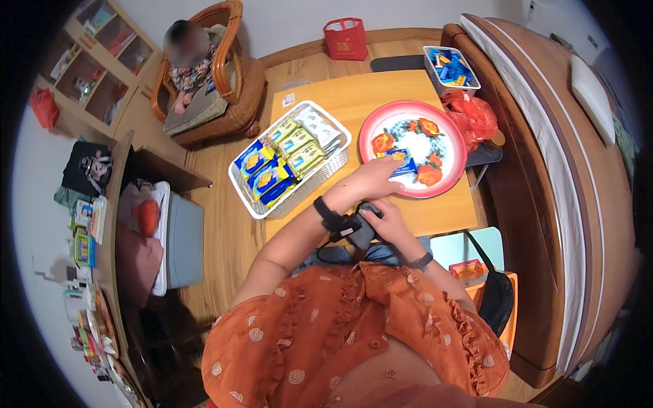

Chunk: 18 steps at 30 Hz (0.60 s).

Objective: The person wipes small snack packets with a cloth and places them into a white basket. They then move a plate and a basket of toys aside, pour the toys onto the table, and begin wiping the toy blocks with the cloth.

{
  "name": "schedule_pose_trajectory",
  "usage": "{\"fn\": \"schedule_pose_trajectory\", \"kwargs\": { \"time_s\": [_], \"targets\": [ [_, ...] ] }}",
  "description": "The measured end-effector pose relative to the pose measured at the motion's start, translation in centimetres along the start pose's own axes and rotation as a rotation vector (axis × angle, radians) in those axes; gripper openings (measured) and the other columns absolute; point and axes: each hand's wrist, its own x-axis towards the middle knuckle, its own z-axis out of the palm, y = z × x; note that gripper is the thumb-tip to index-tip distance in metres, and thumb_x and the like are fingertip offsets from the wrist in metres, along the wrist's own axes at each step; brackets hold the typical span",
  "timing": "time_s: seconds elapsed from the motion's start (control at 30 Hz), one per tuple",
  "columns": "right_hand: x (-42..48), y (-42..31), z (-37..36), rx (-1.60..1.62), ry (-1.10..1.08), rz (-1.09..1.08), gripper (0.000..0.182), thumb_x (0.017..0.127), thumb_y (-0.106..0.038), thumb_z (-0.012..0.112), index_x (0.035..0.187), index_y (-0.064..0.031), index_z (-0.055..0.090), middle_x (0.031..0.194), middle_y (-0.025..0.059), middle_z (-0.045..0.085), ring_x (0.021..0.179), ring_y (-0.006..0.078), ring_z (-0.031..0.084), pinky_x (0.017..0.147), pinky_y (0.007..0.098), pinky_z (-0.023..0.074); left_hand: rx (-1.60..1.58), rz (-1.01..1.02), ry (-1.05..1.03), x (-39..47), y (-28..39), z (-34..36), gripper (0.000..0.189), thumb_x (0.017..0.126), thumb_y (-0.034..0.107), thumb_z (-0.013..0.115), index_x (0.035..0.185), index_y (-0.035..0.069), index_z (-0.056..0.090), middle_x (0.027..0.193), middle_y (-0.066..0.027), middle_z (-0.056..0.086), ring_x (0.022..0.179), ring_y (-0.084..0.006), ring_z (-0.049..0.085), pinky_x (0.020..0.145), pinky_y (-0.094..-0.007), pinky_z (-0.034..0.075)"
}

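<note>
My left hand point(376, 179) reaches over the near left rim of a round enamel tray point(363, 133) with a red border and painted orange roses. Its fingers are on a blue snack packet point(403, 166) lying inside the tray; the hand covers part of the packet. Close to my body, my right hand point(393, 220) grips a dark grey object point(363, 232) with its thumb on top; the exact kind is unclear. Left of the tray, a white perforated plastic basket point(326, 171) holds blue packets point(265, 178), yellow-green packets point(301, 148) and white packets point(319, 127).
The wooden table point(326, 97) bears tray and basket. A person sits in a rattan armchair point(229, 102) at the far left. Behind the table stands a red bag point(345, 40). Along the right are a basket of blue toy pieces point(451, 66), a red plastic bag point(472, 115) and a bed point(515, 168).
</note>
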Motion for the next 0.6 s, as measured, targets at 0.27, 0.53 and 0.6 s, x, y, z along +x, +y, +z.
{"fn": "schedule_pose_trajectory", "kwargs": {
  "time_s": [0.27,0.53,0.6],
  "targets": [
    [-2.5,-0.7,-4.6,0.027,0.032,0.184,0.030,0.090,-0.012,0.074,0.118,-0.0031,0.071,0.105,0.0121,0.069,0.099,0.0241,0.068,0.088,0.0340,0.0530,0.278,-0.095,-0.001,6.0,-2.5,3.9,0.078,0.074,0.026,0.081,0.146,0.015,0.053,0.130,-0.0219,0.057,0.125,-0.0394,0.056,0.102,-0.0477,0.049],
    [-2.0,0.0,-6.2,0.312,0.538,0.278,0.033,0.095,-0.013,0.072,0.125,-0.0008,0.066,0.108,0.0066,0.071,0.100,0.0139,0.065,0.090,0.0305,0.0528,-0.350,-0.082,0.073,2.0,-1.3,1.5,0.095,0.067,0.031,0.086,0.150,0.006,0.047,0.138,-0.0260,0.056,0.128,-0.0371,0.056,0.106,-0.0410,0.046],
    [-0.8,-2.7,-6.9,0.309,0.571,0.240,0.029,0.095,-0.011,0.071,0.122,-0.0006,0.065,0.106,0.0064,0.070,0.097,0.0140,0.066,0.089,0.0296,0.0526,-0.691,-0.056,0.068,-0.4,-1.8,2.1,0.091,0.074,0.031,0.088,0.149,0.002,0.046,0.142,-0.0193,0.055,0.130,-0.0284,0.055,0.108,-0.0371,0.045]
  ]
}}
